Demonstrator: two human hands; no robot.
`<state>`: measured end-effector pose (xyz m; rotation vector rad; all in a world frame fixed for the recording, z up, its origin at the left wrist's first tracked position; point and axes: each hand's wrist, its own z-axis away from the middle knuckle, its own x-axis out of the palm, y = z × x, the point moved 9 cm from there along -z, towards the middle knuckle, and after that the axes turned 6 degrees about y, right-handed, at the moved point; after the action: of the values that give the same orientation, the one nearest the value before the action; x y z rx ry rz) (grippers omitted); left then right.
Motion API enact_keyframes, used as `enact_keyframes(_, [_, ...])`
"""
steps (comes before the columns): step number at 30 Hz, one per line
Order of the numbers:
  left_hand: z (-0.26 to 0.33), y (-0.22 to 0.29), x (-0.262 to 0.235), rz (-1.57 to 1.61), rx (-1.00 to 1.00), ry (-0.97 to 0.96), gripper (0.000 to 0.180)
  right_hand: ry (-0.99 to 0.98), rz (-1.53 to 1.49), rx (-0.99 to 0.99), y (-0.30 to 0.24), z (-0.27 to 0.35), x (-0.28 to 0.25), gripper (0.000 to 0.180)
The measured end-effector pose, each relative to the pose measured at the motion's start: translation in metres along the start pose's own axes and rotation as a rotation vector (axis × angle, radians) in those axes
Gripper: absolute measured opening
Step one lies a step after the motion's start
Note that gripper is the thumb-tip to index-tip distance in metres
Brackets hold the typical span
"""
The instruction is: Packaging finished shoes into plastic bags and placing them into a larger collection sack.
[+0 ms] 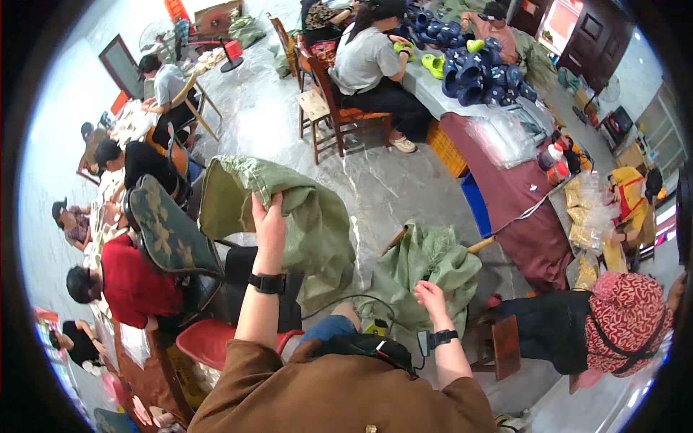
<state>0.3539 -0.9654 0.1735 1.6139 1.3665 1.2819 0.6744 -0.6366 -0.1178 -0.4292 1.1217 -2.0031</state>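
My left hand (pixel 268 220) grips the rim of a pale green woven sack (pixel 317 231). The sack hangs with its mouth spread toward the left and its lower part trailing to the floor. My right hand (pixel 431 297) is closed, its fingers curled in, and nothing shows in it. It is held just above a second green woven sack (pixel 426 260), which lies crumpled in front of me with its top bunched. Whether the right hand touches that sack I cannot tell.
A patterned chair (pixel 173 227) and a red stool (pixel 209 343) stand on my left. At right are a maroon-draped table (pixel 498 209), a blue crate (pixel 474 204) and a yellow crate (pixel 445 148). Dark blue clogs (pixel 473 76) are heaped on a table where people sit. A person in a red patterned hat (pixel 628 317) sits close by.
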Motion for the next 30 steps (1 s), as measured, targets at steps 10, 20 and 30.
enact_keyframes(10, [-0.073, -0.14, 0.101, -0.176, -0.218, -0.189, 0.045, -0.021, -0.178, 0.183, -0.004, -0.087, 0.031, 0.031])
enact_keyframes(20, [-0.213, -0.305, 0.376, -0.215, -0.424, -0.835, 0.038, 0.104, -1.001, 0.551, 0.016, -0.167, 0.12, 0.072])
enact_keyframes(30, [-0.25, -0.268, 0.497, -0.01, -0.626, -0.922, 0.051, 0.059, -1.182, 0.514, -0.048, -0.229, 0.2, 0.051])
